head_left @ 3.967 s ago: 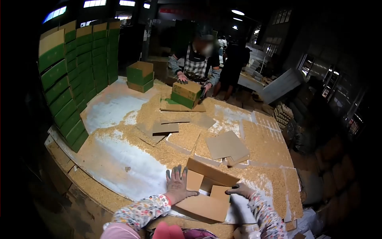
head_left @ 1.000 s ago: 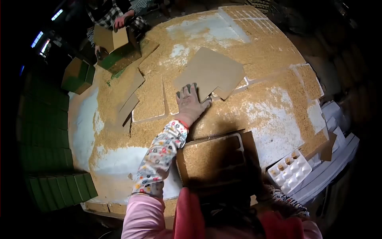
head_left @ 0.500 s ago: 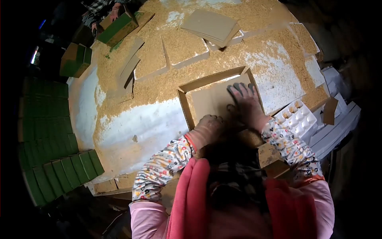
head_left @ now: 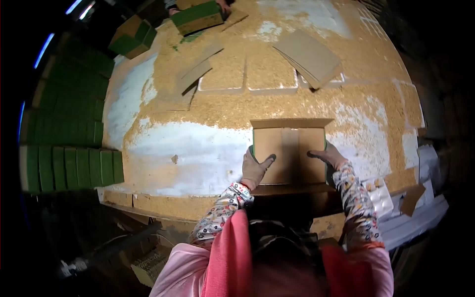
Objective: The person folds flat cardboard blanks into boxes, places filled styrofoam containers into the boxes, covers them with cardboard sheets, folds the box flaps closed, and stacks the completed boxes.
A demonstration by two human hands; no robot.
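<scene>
In front of me on the table stands a cardboard box [head_left: 277,156] with green sides. Its plain brown face is up, with a lighter strip at the middle and flaps along the far and near edges. My left hand [head_left: 256,166], in a grey glove, grips the left side, its thumb lying over the top. At the right side my gloved right hand [head_left: 327,156] holds the box the same way. The fingers of both hands are partly hidden behind the box sides. Dark shadow covers part of the brown face.
Sawdust-like shavings [head_left: 222,111] cover much of the table. Flat cardboard sheets [head_left: 311,57] lie at the back, near shavings-filled trays [head_left: 272,79]. Green boxes [head_left: 81,166] are stacked at left. A white tray [head_left: 378,198] stands right. Across the table, another person's hands hold a green box [head_left: 198,20].
My hands have gone from the cardboard sheet inside the open box to the box's two sides. The inside is covered now, and the box sits squarer to me. The view has shifted.
</scene>
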